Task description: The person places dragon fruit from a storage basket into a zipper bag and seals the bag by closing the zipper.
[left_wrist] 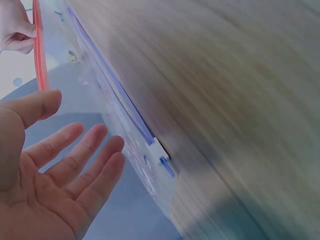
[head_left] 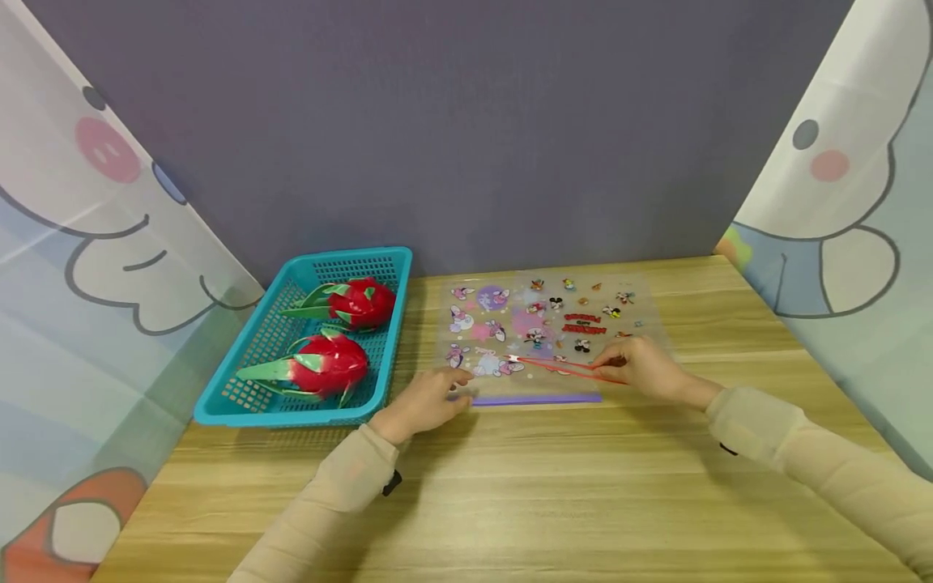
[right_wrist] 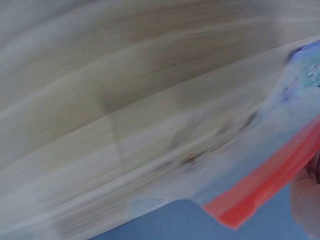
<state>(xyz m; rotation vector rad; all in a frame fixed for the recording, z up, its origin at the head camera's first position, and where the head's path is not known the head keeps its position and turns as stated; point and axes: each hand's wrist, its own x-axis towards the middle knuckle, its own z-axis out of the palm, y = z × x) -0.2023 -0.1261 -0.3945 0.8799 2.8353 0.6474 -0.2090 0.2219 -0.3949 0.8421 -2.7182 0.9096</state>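
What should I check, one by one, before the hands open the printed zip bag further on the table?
1. Right hand grips the red zip strip: ok, pinched.
2. Left hand holds the bag: not ok; fingers straight beside the purple strip, nothing gripped.
3. Bag lies flat on the table: ok.
4. Slider position on the zip: cannot tell.
5. Blue basket with two dragon fruits stays apart from the bag: ok.
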